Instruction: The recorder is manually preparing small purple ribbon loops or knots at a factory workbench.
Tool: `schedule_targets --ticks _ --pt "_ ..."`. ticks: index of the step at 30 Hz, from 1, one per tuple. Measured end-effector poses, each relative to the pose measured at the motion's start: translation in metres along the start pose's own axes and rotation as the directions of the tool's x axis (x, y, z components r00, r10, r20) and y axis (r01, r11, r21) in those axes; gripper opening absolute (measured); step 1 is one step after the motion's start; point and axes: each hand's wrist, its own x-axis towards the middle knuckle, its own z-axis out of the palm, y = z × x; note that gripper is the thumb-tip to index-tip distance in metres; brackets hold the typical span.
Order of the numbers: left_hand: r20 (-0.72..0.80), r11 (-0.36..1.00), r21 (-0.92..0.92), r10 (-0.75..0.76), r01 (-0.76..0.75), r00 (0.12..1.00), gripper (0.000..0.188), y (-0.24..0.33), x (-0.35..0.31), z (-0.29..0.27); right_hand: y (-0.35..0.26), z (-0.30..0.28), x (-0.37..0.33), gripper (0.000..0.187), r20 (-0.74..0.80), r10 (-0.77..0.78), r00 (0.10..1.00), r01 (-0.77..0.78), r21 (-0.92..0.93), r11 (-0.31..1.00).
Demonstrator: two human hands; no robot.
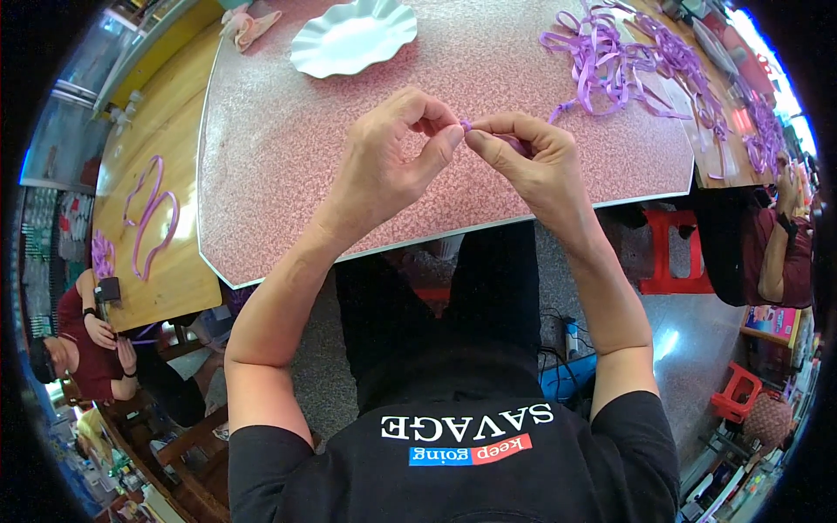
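Over the pink speckled table (288,174), my two hands meet fingertip to fingertip at a small bit of purple ribbon (466,125). My left hand (392,152) pinches it between thumb and forefinger. From the other side, my right hand (532,157) pinches the same ribbon, and some more purple shows inside its curled fingers. Whether the bit is a knot or a fold is too small to tell. Beyond my right hand lies a loose heap of purple ribbon (602,65), one end trailing toward that hand.
A white wavy-edged plate (353,39) stands at the far side, with a pinkish cloth (249,28) left of it. A wooden table (161,227) at left bears a ribbon loop (146,218). People sit at both sides. Red stools (676,253) stand at right.
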Motion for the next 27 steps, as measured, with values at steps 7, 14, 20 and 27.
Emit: schedule_targets --ticks 7,14,20,27 --pt "0.05 1.0 0.027 -0.017 0.016 0.999 0.014 -0.0039 -0.0013 0.0019 0.0072 -0.0025 0.0005 0.016 0.008 -0.145 0.989 0.145 -0.119 0.982" --pt "0.031 0.998 -0.043 -0.046 0.047 0.998 0.014 -0.0006 -0.0022 0.0057 -0.001 -0.0031 -0.0017 0.014 -0.008 -0.037 0.999 0.036 -0.108 0.994" --pt "0.016 0.998 -0.019 -0.059 0.059 0.998 0.015 -0.0001 -0.0031 0.0068 0.0005 0.0026 -0.0038 0.014 -0.043 -0.055 0.998 0.054 -0.033 0.998" --pt "0.037 0.995 -0.03 -0.093 0.094 0.995 0.019 -0.0026 -0.0076 0.0083 0.0056 -0.0053 -0.003 0.011 0.015 -0.226 0.974 0.221 -0.286 0.932"
